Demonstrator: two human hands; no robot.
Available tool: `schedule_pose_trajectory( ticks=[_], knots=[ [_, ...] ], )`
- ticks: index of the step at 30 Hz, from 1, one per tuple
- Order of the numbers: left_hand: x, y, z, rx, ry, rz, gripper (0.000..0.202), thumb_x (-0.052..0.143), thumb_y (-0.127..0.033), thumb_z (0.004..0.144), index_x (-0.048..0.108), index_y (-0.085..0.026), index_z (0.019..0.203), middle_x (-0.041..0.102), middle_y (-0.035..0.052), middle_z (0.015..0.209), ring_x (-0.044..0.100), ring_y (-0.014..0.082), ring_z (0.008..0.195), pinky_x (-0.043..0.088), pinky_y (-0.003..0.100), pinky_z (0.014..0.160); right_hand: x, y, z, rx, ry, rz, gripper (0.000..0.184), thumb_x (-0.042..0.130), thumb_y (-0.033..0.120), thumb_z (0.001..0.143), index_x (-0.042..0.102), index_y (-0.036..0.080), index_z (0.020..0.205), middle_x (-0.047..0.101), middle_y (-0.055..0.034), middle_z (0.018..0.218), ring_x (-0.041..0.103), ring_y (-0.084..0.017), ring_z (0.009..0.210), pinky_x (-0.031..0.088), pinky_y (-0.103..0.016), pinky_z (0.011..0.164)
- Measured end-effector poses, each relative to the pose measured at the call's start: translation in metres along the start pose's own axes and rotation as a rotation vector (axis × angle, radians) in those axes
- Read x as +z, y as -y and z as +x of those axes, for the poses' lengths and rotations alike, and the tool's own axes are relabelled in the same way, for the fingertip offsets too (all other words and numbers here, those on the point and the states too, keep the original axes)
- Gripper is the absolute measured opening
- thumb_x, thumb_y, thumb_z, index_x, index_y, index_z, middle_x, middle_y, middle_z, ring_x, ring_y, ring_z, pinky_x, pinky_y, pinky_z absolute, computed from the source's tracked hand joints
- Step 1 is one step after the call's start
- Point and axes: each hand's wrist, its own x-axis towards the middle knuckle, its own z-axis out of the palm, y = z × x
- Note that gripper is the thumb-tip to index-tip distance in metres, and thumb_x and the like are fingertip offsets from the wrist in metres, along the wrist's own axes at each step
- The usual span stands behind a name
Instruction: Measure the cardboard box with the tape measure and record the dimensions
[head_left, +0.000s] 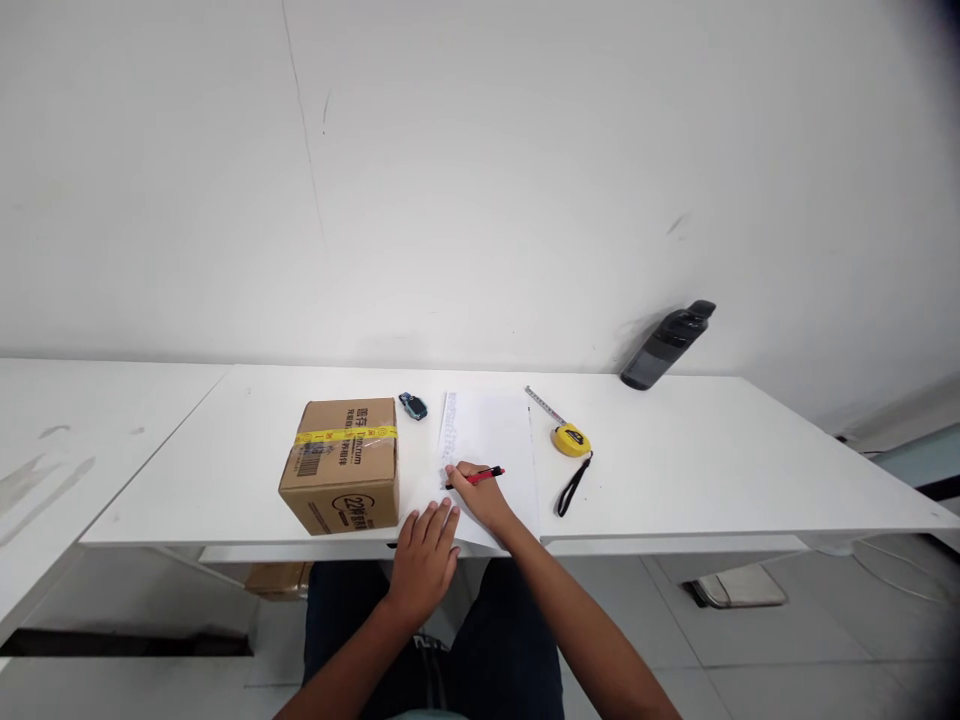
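Observation:
On the white table lies a sheet of paper point(499, 430) with rows of small writing down its left side. My right hand point(482, 497) grips a red and black pen point(487, 475), its tip low on the left part of the sheet. Flat at the table's front edge rests my left hand point(426, 555), fingers stretched out over the lower left corner of the paper. Just left of it stands a taped cardboard box point(341, 470). To the right of the paper is a yellow tape measure point(571, 440) with a short length of blade out and a black wrist strap.
A dark wristwatch point(412, 405) lies between the box and the paper. Farther right, a dark bottle point(664, 348) stands near the wall. The white table point(712, 470) meets another table point(97, 420) on the left. Below, a brown carton point(277, 580) is partly visible.

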Motion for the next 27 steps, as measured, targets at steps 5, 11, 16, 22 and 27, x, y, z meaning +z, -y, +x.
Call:
schedule_pose_trajectory(
  ticks=[5, 11, 16, 22, 27],
  knots=[
    [-0.0013, -0.0005, 0.0009, 0.0, -0.02, -0.01, 0.051, 0.044, -0.027, 0.094, 0.044, -0.025, 0.144, 0.051, 0.0034, 0.145, 0.05, 0.0226, 0.13, 0.033, 0.04, 0.108, 0.0001, -0.0006, 0.0002, 0.006, -0.014, -0.02, 0.041, 0.052, 0.051, 0.086, 0.059, 0.02, 0.058, 0.067, -0.0023, 0.065, 0.061, -0.019, 0.066, 0.046, -0.03, 0.066],
    [-0.0033, -0.0017, 0.0018, -0.005, -0.02, -0.019, 0.049, 0.044, -0.027, 0.094, 0.045, -0.025, 0.143, 0.051, 0.0026, 0.146, 0.05, 0.0223, 0.129, 0.033, 0.04, 0.107, -0.0006, -0.0008, 0.0001, 0.012, 0.002, -0.01, 0.039, 0.051, 0.049, 0.087, 0.061, 0.02, 0.062, 0.068, -0.0024, 0.067, 0.062, -0.019, 0.068, 0.046, -0.031, 0.069],
    [-0.0021, -0.0017, 0.0007, -0.009, -0.02, -0.016, 0.053, 0.046, -0.029, 0.094, 0.039, -0.026, 0.147, 0.051, 0.0033, 0.146, 0.049, 0.022, 0.13, 0.032, 0.039, 0.109, -0.0014, 0.0, -0.0009, 0.011, -0.018, -0.006, 0.039, 0.05, 0.048, 0.087, 0.057, 0.021, 0.06, 0.066, -0.0021, 0.065, 0.06, -0.019, 0.067, 0.045, -0.031, 0.068],
    [-0.0004, -0.0028, 0.0, -0.01, -0.044, 0.019, 0.051, 0.046, -0.029, 0.094, 0.042, -0.024, 0.145, 0.051, 0.0031, 0.145, 0.049, 0.0219, 0.13, 0.032, 0.04, 0.109, -0.0006, -0.0043, -0.0002, -0.016, -0.069, -0.052, 0.042, 0.048, 0.05, 0.087, 0.049, 0.022, 0.056, 0.06, -0.0004, 0.059, 0.056, -0.018, 0.061, 0.042, -0.03, 0.063],
    [0.0001, -0.0026, 0.0003, 0.001, -0.059, 0.017, 0.05, 0.047, -0.032, 0.094, 0.044, -0.025, 0.144, 0.052, 0.003, 0.145, 0.049, 0.0219, 0.13, 0.032, 0.04, 0.108, -0.0011, -0.007, 0.0019, -0.005, -0.04, -0.03, 0.039, 0.049, 0.048, 0.086, 0.052, 0.022, 0.057, 0.062, -0.0011, 0.061, 0.058, -0.018, 0.063, 0.044, -0.03, 0.065]
  ],
)
